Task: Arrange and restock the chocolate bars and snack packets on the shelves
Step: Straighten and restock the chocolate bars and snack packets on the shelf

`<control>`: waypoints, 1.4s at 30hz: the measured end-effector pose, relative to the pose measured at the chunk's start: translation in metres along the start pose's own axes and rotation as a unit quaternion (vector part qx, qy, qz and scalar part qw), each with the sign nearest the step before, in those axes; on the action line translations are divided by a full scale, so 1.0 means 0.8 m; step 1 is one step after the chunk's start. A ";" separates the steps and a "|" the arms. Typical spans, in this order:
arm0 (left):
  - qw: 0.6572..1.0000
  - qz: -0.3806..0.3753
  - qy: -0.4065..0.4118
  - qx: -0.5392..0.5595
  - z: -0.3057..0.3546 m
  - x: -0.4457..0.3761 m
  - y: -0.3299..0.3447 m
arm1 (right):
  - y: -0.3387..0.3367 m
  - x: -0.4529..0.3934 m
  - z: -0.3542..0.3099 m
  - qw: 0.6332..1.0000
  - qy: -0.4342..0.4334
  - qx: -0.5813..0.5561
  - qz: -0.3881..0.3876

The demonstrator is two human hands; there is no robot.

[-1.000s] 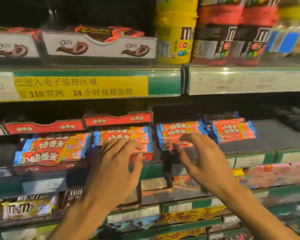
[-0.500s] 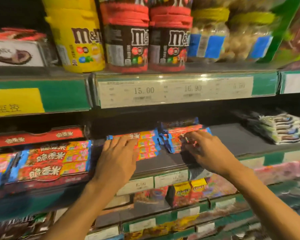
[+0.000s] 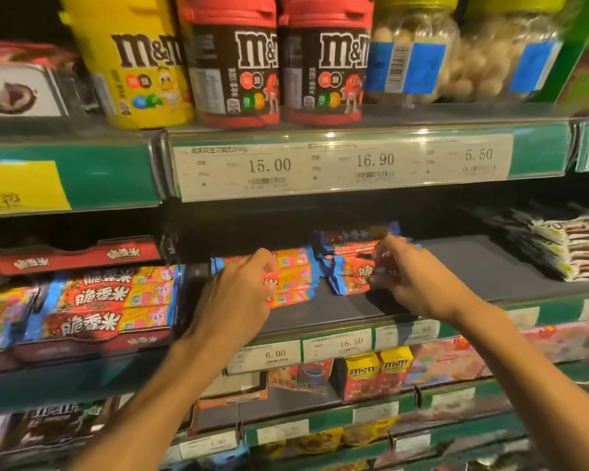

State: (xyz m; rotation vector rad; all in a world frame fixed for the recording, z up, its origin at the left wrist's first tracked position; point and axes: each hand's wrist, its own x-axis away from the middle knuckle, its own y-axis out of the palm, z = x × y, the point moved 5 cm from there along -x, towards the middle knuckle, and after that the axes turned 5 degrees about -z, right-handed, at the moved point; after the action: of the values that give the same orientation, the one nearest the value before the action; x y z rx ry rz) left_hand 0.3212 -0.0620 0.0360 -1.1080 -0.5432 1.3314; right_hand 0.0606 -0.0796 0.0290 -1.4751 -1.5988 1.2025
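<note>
Left hand (image 3: 242,294) curled round one stack of bars (image 3: 291,277), right hand (image 3: 405,277) pinching the neighbouring stack (image 3: 349,266); probably gripped for squaring up on the shelf (image 3: 473,266).

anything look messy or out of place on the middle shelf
Yes. The two loose stacks of bars lie straight on the bare shelf, while the same bars to the left sit in a red tray. The right stack is skewed, its blue ends fanned out unevenly. The left hand and right hand each grip a stack.
</note>
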 end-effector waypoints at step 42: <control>0.961 0.263 -0.045 -0.078 -0.318 0.181 -0.191 | 0.167 0.036 -0.409 0.962 -0.184 0.083 0.183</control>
State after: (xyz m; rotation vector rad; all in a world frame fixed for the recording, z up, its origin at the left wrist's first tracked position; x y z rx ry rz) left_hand 0.6424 0.0125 0.0211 -1.3873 -0.4402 1.8304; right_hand 0.4048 0.0059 0.0245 -1.5447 -1.4404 1.8650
